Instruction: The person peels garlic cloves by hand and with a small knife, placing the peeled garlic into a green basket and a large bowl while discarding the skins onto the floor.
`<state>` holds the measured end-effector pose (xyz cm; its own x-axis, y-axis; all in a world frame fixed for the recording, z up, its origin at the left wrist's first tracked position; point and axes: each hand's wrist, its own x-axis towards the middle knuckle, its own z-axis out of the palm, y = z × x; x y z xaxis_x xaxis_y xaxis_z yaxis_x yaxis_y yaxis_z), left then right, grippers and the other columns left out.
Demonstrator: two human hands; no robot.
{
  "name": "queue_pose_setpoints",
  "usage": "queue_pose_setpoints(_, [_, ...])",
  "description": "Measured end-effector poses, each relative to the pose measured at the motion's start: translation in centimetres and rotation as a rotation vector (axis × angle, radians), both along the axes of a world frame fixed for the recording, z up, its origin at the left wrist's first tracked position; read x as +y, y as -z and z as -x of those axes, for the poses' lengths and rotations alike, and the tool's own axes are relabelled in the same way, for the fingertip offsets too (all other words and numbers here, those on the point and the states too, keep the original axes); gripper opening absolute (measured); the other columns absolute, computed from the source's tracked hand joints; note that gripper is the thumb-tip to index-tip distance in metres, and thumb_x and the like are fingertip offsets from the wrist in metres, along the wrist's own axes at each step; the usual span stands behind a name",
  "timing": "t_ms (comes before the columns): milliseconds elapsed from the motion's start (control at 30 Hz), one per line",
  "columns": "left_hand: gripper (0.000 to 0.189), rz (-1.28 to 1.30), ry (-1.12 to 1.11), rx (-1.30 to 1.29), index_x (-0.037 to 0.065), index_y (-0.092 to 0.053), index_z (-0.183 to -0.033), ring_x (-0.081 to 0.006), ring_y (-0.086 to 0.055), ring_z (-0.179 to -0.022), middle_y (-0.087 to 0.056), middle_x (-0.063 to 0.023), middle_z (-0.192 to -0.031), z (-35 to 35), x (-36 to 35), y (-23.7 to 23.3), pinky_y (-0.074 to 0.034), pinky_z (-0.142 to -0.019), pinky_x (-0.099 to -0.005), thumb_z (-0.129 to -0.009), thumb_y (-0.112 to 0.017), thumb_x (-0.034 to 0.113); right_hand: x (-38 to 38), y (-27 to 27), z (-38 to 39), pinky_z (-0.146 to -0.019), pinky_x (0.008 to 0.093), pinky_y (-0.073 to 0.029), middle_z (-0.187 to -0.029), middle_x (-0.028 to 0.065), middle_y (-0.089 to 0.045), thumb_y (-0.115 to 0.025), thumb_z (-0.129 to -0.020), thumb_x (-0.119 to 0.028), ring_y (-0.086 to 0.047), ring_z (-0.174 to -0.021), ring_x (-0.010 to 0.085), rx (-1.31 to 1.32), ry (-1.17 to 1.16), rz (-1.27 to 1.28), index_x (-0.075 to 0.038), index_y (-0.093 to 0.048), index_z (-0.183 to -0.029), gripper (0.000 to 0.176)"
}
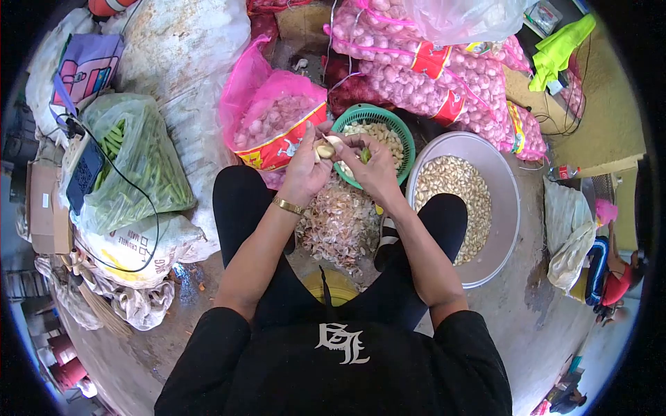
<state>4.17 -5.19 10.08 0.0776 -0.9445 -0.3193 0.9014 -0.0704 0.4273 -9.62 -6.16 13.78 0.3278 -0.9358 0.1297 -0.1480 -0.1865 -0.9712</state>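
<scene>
My left hand (309,166) is closed around a pale garlic clove (324,150), held in front of the basket. Close beside it my right hand (374,170) has its fingers curled, with something white at the thumb tip and a small green thing (365,155) showing at the palm; what it grips I cannot tell. Behind both hands stands a green plastic basket (409,139) holding peeled cloves. Below them, a heap of garlic skins (340,222) lies on the floor between my knees. To the right, a wide grey basin (503,208) contains many cloves.
An opened pink mesh sack of garlic (277,114) leans behind my left hand. Full garlic sacks (444,76) are stacked at the back right. On the left are a clear bag of green vegetables (149,166) and white sacks (180,62). Another person (614,277) is at far right.
</scene>
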Motion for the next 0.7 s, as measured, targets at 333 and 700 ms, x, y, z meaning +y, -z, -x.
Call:
queue_pose_setpoints(333, [0.026,-0.175,0.019,0.055,0.001,-0.059,-0.108,-0.0055,-0.049,-0.062,-0.059,-0.0021,-0.087,-1.6,0.7,1.2,-0.043,-0.052,-0.0176,-0.095,-0.06,0.024,-0.8,-0.2,-0.4,-0.069,0.0218,-0.044,-0.086,0.0016,-0.064,-0.067,-0.091,-0.024,-0.055,-0.08,0.0055,-0.254,-0.044,-0.34,-0.001,-0.063,-0.101,0.025])
queue_pose_setpoints(700, [0.033,0.16,0.291,-0.255,-0.001,-0.052,-0.123,-0.0027,-0.045,-0.061,-0.058,-0.0033,-0.091,-1.0,2.4,-1.6,-0.035,-0.045,-0.0136,-0.097,-0.056,0.019,-0.4,-1.0,0.6,-0.044,0.0182,-0.026,-0.062,-0.0104,-0.041,-0.065,-0.092,-0.032,-0.031,-0.047,0.0005,-0.324,-0.182,-0.642,-0.011,-0.058,-0.096,0.022])
